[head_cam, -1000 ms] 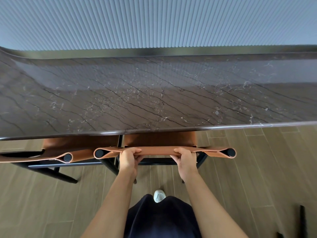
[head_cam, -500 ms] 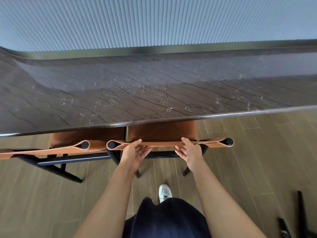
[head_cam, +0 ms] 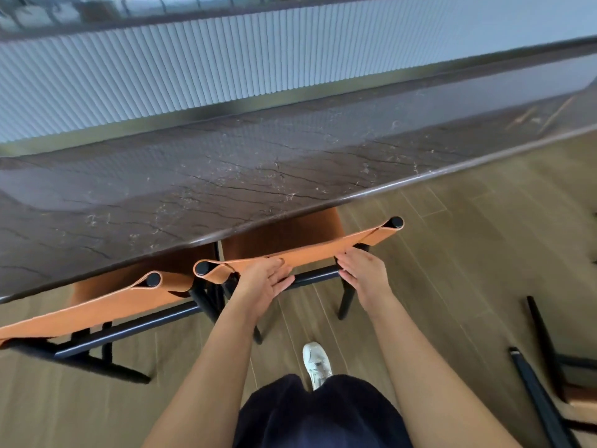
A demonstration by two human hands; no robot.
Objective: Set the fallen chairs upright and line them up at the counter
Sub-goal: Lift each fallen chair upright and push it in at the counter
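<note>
Upright chair (head_cam: 284, 234) tucked under bench (head_cam: 226, 176). Left hand (head_cam: 265, 282) and right hand (head_cam: 365, 273) at its backrest (head_cam: 307, 250), fingers released. Next, probably: lift fallen chair (head_cam: 546, 347), near right.

A bar-style dining area, shown by a dark marble counter (head_cam: 290, 163), fluted wall panel (head_cam: 193, 66) and tan leather chairs (head_cam: 323, 245).

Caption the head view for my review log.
Left hand and right hand touch a tan chair backrest at the dark counter, a second chair beside it.

The counter (head_cam: 290, 163) hides most of both chair seats (head_cam: 284, 234); a fallen chair (head_cam: 541, 399) is cropped at right.
</note>
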